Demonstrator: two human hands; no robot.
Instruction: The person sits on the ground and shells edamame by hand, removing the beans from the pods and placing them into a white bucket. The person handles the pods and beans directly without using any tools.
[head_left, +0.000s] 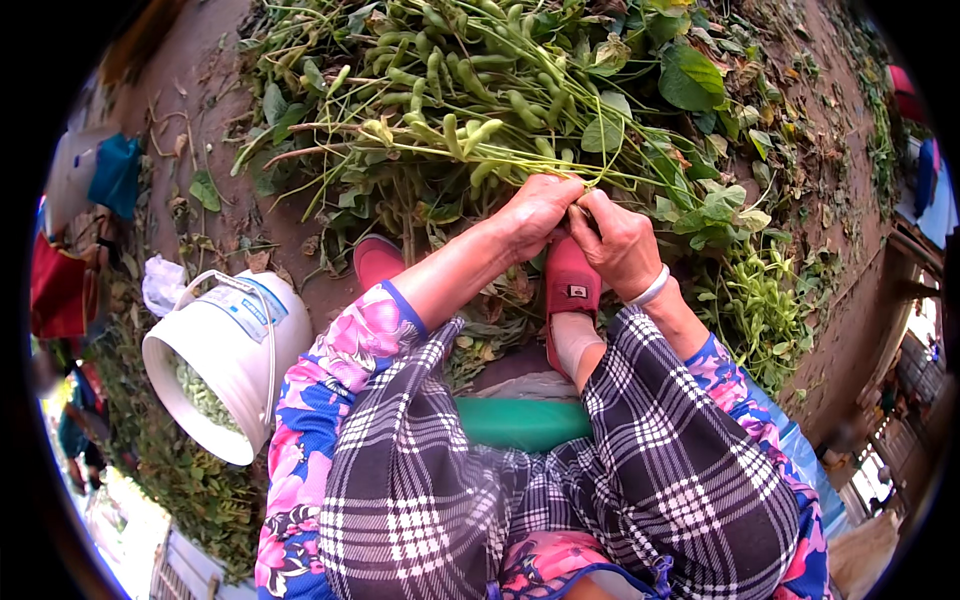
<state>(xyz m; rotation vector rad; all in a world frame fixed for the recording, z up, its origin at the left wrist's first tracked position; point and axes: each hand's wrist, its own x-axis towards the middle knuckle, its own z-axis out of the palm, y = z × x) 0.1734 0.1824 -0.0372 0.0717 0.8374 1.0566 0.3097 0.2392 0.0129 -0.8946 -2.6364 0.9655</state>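
Observation:
A large heap of cut soybean plants (480, 75), with plump green pods, thin stems and leaves, lies on the ground in front of me. My left hand (544, 214) is closed around soybean stems (585, 171) at the near edge of the heap. Close against it, my right hand (619, 244) pinches at the same stems between thumb and forefinger. What exactly lies between the fingertips is too small to make out. To my left a white plastic bucket (232, 352) leans with its mouth towards me, and loose green pods (206, 397) show inside.
A crumpled clear plastic bag (163, 285) lies behind the bucket. Stripped-looking soybean stems and pods (765, 315) are piled on the right. Below me is a green seat (523, 424), between my plaid-covered knees. At the far left stands a red bag (60, 289).

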